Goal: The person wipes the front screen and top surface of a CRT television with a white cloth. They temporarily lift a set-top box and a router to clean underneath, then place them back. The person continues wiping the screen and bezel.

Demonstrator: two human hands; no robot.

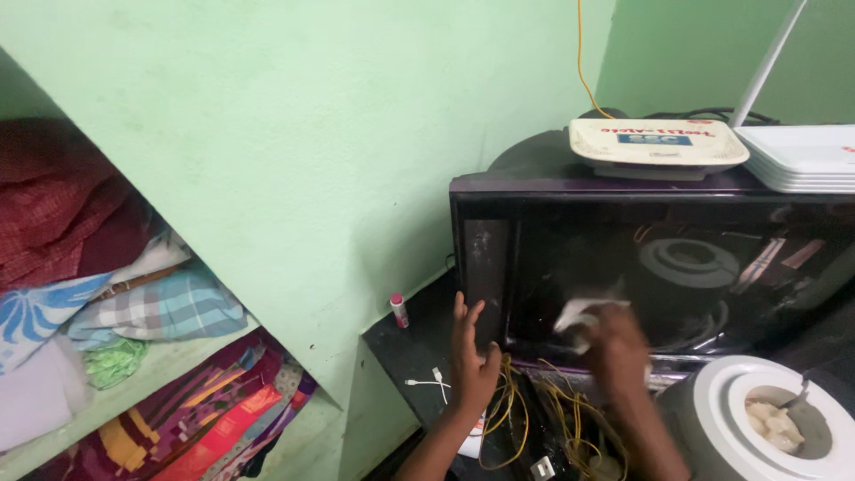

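Wiping step: right hand (pixel 616 343) clutching white cloth (pixel 574 314) (blurred, probably mid-swipe) on television screen (pixel 695 267); left hand (pixel 469 356) spread, empty, bracing frame. Next: unwiped glass rightward.

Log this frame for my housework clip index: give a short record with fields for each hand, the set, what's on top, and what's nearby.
left hand: open, fingers spread, resting at the TV's lower left corner
right hand: blurred, pressing a white cloth to the screen
TV: dark, glossy, on a black ledge
on top: cream box, white router
below: yellow wires, white cable
right: white grinder
left: shelves of folded clothes
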